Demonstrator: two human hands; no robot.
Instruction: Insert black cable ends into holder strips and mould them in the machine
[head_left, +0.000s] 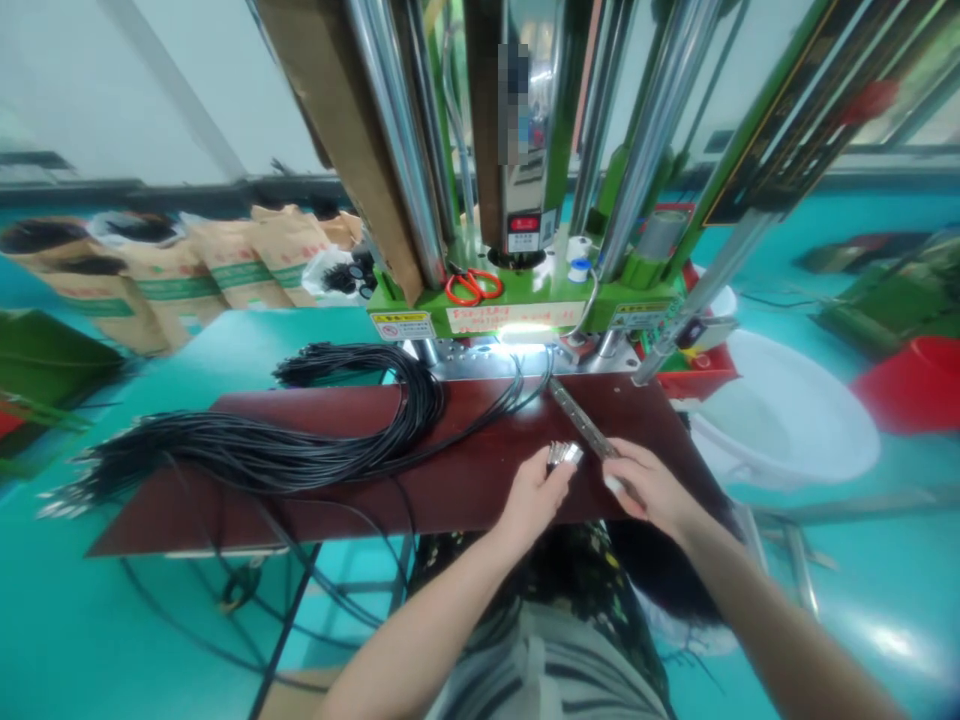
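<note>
My left hand (534, 492) is closed around several small shiny metal connectors (564, 455), held just above the front of the dark red board (480, 505). To its right, my right hand (649, 485) grips the near end of a long narrow metal bar (581, 418) with marks along its length. The bar slants away to the left, its far end near the lit metal bed (487, 360) of the machine. A thick bundle of black cables (300, 450) curves across the board's left side. A few loose cables (514, 395) run from it to the bed.
A green press with steel columns (409, 150) rises behind the board. Red-handled scissors (474, 288) lie on its ledge. Paper sacks (217, 262) line the back left. A white tub (795, 410) and red bin (919, 385) stand to the right.
</note>
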